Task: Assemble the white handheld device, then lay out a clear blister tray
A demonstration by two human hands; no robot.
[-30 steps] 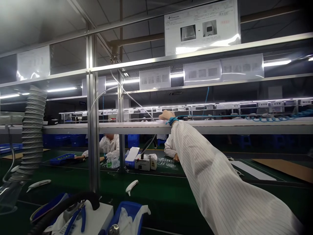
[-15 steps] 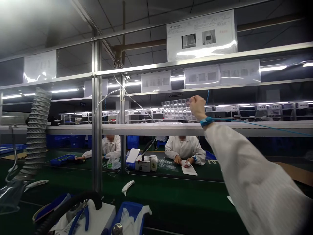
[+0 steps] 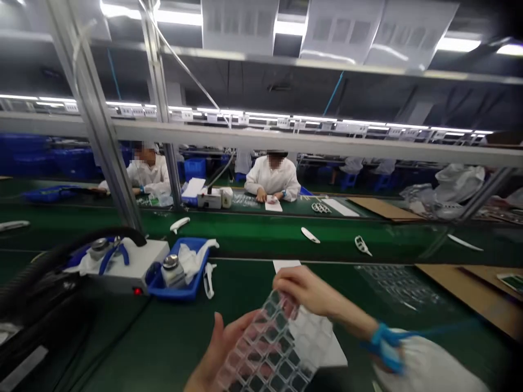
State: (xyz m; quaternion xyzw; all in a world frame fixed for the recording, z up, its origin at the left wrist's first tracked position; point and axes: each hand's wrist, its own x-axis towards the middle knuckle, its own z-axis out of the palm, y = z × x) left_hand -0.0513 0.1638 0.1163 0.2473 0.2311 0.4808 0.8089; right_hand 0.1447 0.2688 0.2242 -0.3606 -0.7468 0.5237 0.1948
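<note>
A clear plastic blister tray [image 3: 269, 348] with rows of square pockets hangs tilted low in the middle of the view. My right hand [image 3: 300, 288] pinches its upper edge, fingers closed, with a blue band at the wrist. Behind the tray is my left hand [image 3: 235, 345], its thumb raised apart and its fingers stretched out, partly seen through the plastic. Whether the left fingers touch the tray I cannot tell. White sheets [image 3: 322, 340] lie on the green bench under and beside the right hand.
At left stand a blue bin [image 3: 175, 291] with a metal-topped bottle and a white box [image 3: 118, 272] with blue-handled pliers [image 3: 114, 256]. White plastic shells [image 3: 310, 235] lie on the green belt. Cardboard [image 3: 461, 294] lies right. Two co-workers sit opposite, beyond a metal frame [image 3: 261, 139].
My right hand has come down from the shelf with the clear tray, now over the bench. My left hand has entered the view behind it. The camera has tilted downward.
</note>
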